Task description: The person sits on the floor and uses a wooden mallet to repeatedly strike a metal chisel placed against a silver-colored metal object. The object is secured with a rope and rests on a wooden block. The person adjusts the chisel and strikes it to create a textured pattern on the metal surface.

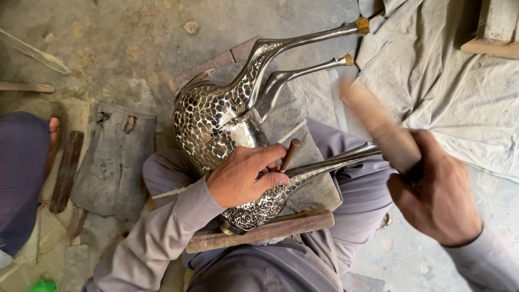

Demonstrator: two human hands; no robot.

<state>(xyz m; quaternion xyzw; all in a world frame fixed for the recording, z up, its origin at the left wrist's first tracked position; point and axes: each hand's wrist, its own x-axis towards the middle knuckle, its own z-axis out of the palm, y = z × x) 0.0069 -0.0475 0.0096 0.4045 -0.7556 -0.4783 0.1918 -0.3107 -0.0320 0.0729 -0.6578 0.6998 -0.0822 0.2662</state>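
Grey cloth point(454, 86) spread far right, wood block point(494, 32) on it. Green object point(42, 285) near left. Dusty concrete floor point(135, 38).

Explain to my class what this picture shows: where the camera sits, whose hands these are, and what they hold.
The camera is worn on a person's head and looks down at their lap. The left hand pinches a short punch against a shiny metal animal figure, patterned with small hammered marks, its legs pointing away. The right hand grips a wooden mallet, blurred by motion. The figure rests on a wooden bar and grey padding across the knees. Another person's foot shows at the left edge.
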